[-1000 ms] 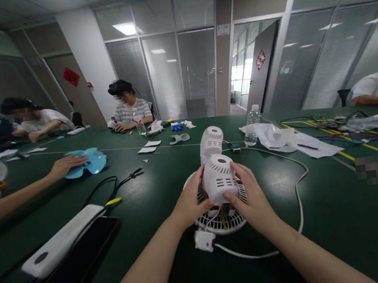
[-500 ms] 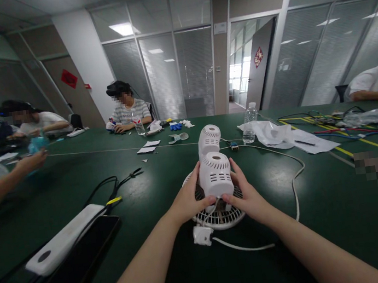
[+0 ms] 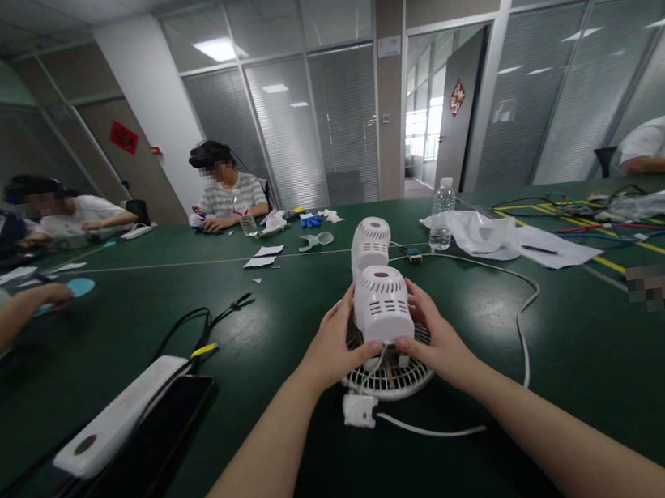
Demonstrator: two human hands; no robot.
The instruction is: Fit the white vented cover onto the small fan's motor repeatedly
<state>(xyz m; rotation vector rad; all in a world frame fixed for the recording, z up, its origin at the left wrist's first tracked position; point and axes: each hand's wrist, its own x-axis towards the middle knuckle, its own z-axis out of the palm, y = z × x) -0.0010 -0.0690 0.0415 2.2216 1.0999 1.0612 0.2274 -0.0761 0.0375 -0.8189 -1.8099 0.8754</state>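
Between my palms stands a white plastic fan housing (image 3: 384, 307) with slotted vents. My left hand (image 3: 336, 342) wraps its left side, thumb at the lower front edge. On the opposite side my right hand (image 3: 439, 339) grips it the same way, and both thumbs nearly meet. A second rounded, vented white part (image 3: 372, 242) rises just behind the housing. Beneath lies a round white fan grille (image 3: 392, 388), partly hidden by my hands. Close in front of the grille is a small white block (image 3: 360, 410) with a white cord (image 3: 433, 432) beside it.
At left lie a white power strip (image 3: 122, 415) and a black phone (image 3: 150, 448). A co-worker's hand (image 3: 54, 296) is near a light-blue disc (image 3: 81, 287). Farther back are a clear fan blade (image 3: 315, 241), a water bottle (image 3: 441, 214) and plastic wrap (image 3: 471, 235).
My hands keep the same hold on the housing. At left, the co-worker's hand and the light-blue piece have come down to the table. The view has shifted slightly.
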